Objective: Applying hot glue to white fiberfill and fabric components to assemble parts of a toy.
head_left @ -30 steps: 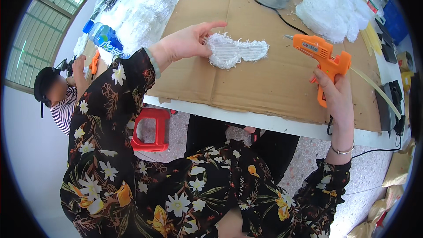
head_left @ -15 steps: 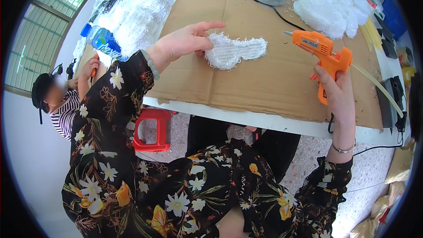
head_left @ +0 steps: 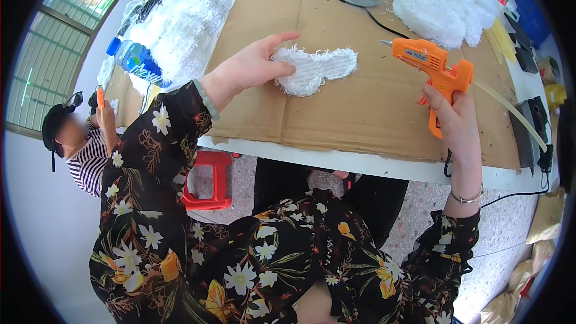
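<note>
Glue gun [head_left: 433, 67] in the right hand [head_left: 457, 121], gripped by its orange handle with the nozzle aimed left, well short of the white fuzzy piece [head_left: 315, 69]. The left hand [head_left: 255, 66] presses that piece flat on the cardboard sheet [head_left: 336, 114], fingers spread. No glue shows on its upper face, so gluing appears not yet begun. More white fluff [head_left: 444, 0] lies heaped beyond, a water bottle [head_left: 135, 60] at the left edge. Beneath the white table [head_left: 360, 165], a red stool [head_left: 210, 180] stands on speckled flooring; another person [head_left: 84, 144] works beside a window [head_left: 66, 36].
</note>
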Tool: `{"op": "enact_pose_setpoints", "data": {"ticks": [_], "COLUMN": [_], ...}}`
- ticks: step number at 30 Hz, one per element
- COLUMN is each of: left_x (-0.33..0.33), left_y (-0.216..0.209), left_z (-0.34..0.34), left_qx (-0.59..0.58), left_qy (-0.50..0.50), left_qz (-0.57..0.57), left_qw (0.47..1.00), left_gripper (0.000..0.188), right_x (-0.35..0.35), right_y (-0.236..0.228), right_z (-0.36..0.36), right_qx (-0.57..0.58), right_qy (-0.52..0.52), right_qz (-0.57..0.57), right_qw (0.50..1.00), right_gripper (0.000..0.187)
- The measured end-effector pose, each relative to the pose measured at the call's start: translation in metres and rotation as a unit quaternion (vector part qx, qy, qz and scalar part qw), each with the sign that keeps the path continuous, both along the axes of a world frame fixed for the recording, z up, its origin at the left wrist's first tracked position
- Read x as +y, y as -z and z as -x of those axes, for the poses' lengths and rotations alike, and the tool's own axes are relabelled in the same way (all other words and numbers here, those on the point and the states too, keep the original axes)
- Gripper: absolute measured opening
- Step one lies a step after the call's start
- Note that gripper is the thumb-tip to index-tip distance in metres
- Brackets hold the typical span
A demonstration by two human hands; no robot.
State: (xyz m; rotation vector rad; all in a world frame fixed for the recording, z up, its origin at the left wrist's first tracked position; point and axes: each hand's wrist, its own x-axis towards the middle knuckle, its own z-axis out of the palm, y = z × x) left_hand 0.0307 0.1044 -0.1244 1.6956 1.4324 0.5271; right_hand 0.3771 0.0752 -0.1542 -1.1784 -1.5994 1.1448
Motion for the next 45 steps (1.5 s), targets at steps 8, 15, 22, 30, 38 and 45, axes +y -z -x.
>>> {"op": "enact_pose_setpoints", "data": {"ticks": [8, 15, 22, 30, 38, 45], "left_x": [0.004, 0.005, 0.015, 0.018, 0.019, 0.049], "left_y": [-0.009, -0.013, -0.006, -0.015, 0.008, 0.051], "left_z": [-0.008, -0.012, -0.010, 0.014, 0.027, 0.039], "left_qx": [0.018, 0.013, 0.007, 0.123, 0.092, 0.092], "left_qy": [0.046, 0.045, 0.052, 0.017, 0.071, 0.110], "left_qz": [0.031, -0.009, -0.008, -0.032, -0.451, -0.438], "left_qw": [0.998, 0.999, 0.999, 0.992, 0.885, 0.887], "left_gripper": [0.066, 0.063, 0.060, 0.056, 0.014, 0.015], "right_x": [0.001, 0.004, 0.003, 0.004, 0.012, 0.026], "right_y": [-0.003, 0.000, -0.006, -0.013, -0.019, 0.000], "right_z": [-0.004, -0.007, -0.014, 0.008, 0.064, 0.125], "right_qx": [0.018, 0.022, -0.014, -0.005, -0.100, -0.216], "right_qy": [0.009, 0.007, 0.008, -0.025, -0.033, -0.040], "right_qz": [-0.017, -0.016, 0.014, 0.037, 0.066, -0.018], "right_qw": [1.000, 1.000, 1.000, 0.999, 0.992, 0.975], "right_gripper": [0.024, 0.025, 0.025, 0.027, 0.025, 0.014]}}
